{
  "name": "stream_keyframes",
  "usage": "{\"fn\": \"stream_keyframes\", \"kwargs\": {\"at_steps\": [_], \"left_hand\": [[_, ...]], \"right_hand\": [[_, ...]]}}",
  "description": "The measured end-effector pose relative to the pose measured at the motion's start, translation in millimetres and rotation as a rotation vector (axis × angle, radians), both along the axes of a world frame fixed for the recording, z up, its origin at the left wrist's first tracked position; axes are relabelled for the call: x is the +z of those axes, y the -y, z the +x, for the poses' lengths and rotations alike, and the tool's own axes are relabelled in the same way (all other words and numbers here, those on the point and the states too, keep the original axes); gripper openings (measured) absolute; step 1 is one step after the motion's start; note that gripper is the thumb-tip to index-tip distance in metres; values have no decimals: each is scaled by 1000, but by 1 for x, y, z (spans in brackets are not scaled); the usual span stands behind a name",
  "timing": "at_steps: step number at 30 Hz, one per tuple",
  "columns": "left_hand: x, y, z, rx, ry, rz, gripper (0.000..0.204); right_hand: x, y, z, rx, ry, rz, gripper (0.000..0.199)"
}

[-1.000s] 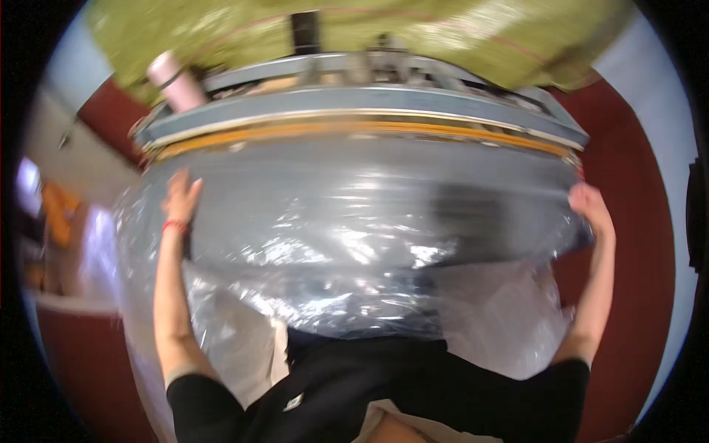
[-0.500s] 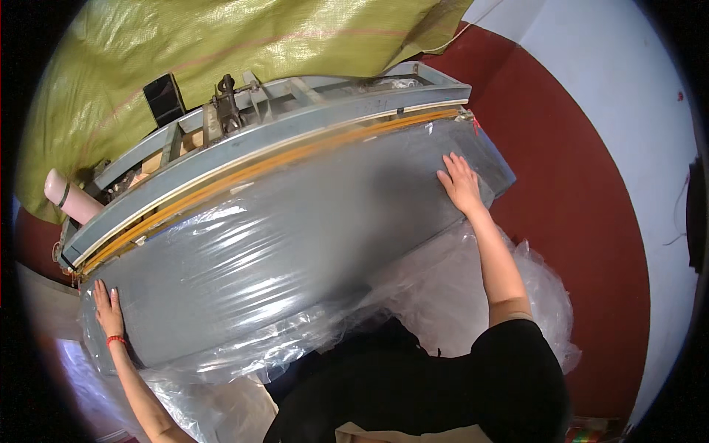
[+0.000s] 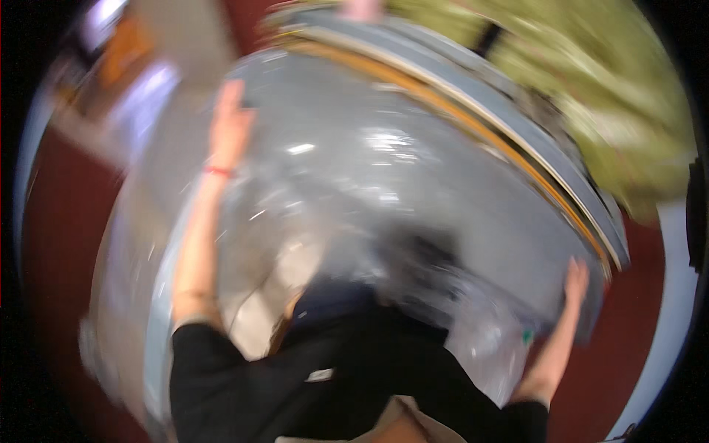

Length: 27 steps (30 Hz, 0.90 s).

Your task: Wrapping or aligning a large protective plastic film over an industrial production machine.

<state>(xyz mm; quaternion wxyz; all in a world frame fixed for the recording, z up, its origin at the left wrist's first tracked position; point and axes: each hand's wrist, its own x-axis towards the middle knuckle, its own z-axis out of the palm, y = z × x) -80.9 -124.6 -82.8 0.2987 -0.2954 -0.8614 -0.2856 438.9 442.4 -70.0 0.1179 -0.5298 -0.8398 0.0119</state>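
A long grey surface (image 3: 480,221) covered with shiny clear plastic film lies before me. My left hand (image 3: 232,125), a red bracelet at its wrist, rests at the surface's left end with fingers stretched and thumb apart. At the right end my right hand (image 3: 576,282) lies near the edge with its fingers extended, though motion blurs them. Neither hand appears to hold anything. Loose clear film (image 3: 487,332) hangs in folds over the near side, close to my body.
Along the far side run an orange strip (image 3: 443,109) and a grey-blue metal frame (image 3: 473,74). Beyond is a yellow-green woven sheet (image 3: 620,81) with a dark flat object (image 3: 486,38). A pink object (image 3: 362,9) stands at the top. Red-brown floor (image 3: 66,221) shows left.
The view has swung left, so the frame and sheet now sit farther right. Both hands remain at opposite ends of the surface, and more film shows at the left.
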Motion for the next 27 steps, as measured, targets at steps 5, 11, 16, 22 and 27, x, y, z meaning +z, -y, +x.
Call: {"fn": "stream_keyframes", "kwargs": {"at_steps": [5, 11, 16, 22, 27], "left_hand": [[-115, 167, 120, 291, 312, 153, 57], [-197, 363, 299, 1301, 478, 342, 58], [-208, 430, 374, 1490, 660, 74, 46], [-169, 450, 386, 1701, 716, -25, 27], [-141, 515, 389, 1972, -82, 1128, 16]], "right_hand": [[-17, -69, 5, 321, -225, 374, 47], [11, -4, -90, 444, -361, 472, 48], [31, 48, -142, 762, -353, 517, 45], [28, 61, -147, 864, -225, 583, 44], [29, 33, -111, 744, -237, 488, 43]]}}
